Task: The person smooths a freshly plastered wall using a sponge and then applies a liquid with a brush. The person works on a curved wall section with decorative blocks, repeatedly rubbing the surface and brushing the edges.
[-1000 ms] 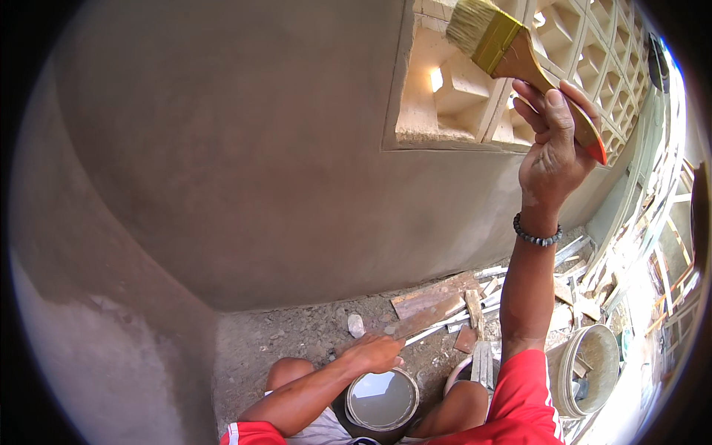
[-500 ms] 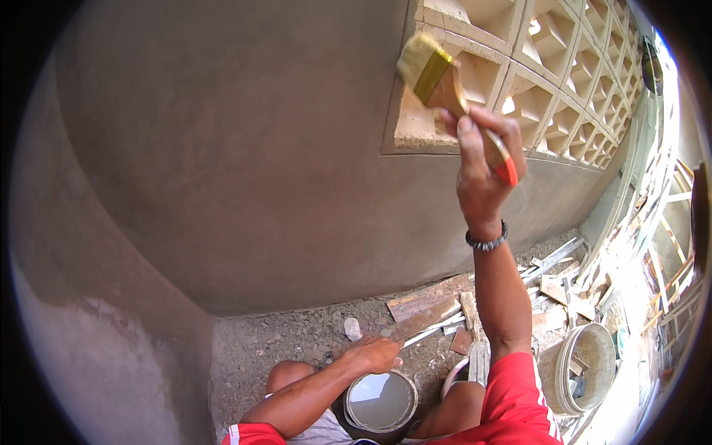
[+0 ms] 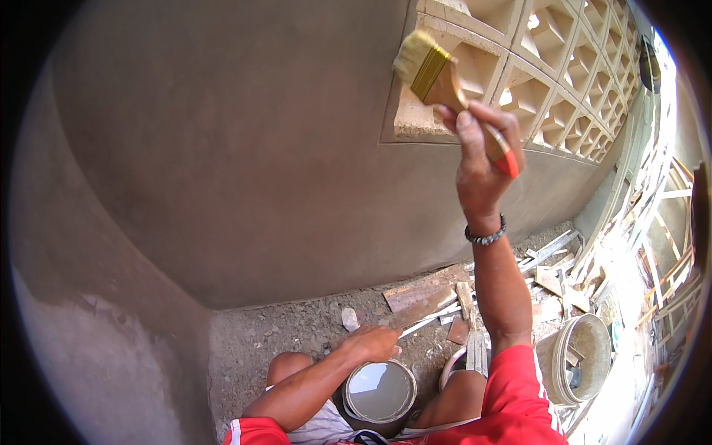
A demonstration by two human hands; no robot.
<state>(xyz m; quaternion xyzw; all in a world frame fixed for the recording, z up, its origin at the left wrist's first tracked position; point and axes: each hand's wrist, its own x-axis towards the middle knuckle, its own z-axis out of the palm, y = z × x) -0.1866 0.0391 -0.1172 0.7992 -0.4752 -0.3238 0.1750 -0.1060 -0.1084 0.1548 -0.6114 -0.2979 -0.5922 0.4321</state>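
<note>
My right hand (image 3: 486, 152) is raised to the wall and closed round the handle of a wide paintbrush (image 3: 437, 83). The brush has pale bristles, a gold-coloured ferrule and a wooden handle with a red end. Its bristles are at the lower left corner of a cream breeze-block screen (image 3: 475, 63), beside the smooth grey-brown wall (image 3: 245, 170). Low down, my left hand (image 3: 372, 343) is closed with curled fingers at the far rim of a round bucket (image 3: 380, 393) of grey liquid. Whatever is in its fingers is hidden. The bucket stands between my knees.
Wooden boards (image 3: 426, 293) and broken scraps lie on the rough ground along the wall's foot. A dirty pale bucket (image 3: 575, 360) with debris inside leans at the right. Partly hidden by my right leg is another round container (image 3: 454, 363). A side wall (image 3: 96, 319) rises at the left.
The view has shifted slightly. The brush has moved a little left against the screen, still in my right hand. My left hand stays by the bucket.
</note>
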